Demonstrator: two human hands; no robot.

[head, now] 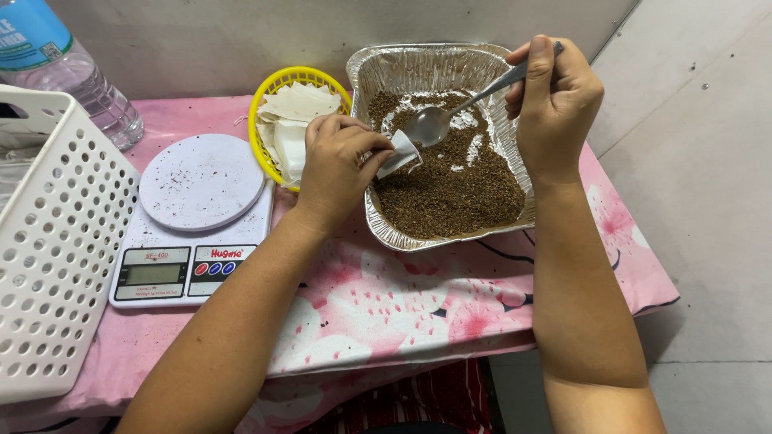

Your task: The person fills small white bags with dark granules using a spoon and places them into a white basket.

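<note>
The foil tray (378,221), holding a bed of brown granular material (454,189), sits on a table covered with a pink flowered cloth (378,309), and everything else is best placed from it. Above the tray's left half, the left hand (338,165) is closed, pinching a small white sachet (400,151) between thumb and fingers, with the sachet's mouth tilted toward the centre of the tray. Over the tray's far right corner the right hand (555,100) is closed in a fist around the handle of a metal spoon (450,112); the spoon's bowl points down and left, and lies just beside the sachet's opening (whether it touches the sachet cannot be told). In places the brown material is scraped thin, so the shiny tray floor shows near the spoon. Just left of the tray, touching or almost touching its rim, is a yellow plastic basket (277,84) with more white sachets (297,108) piled in it. Further left of the tray stands a white kitchen scale (189,221) with a round platform flecked with brown crumbs. Beyond the scale, at the left edge, is a white perforated basket (56,249), and behind it a clear plastic water bottle (64,68).
</note>
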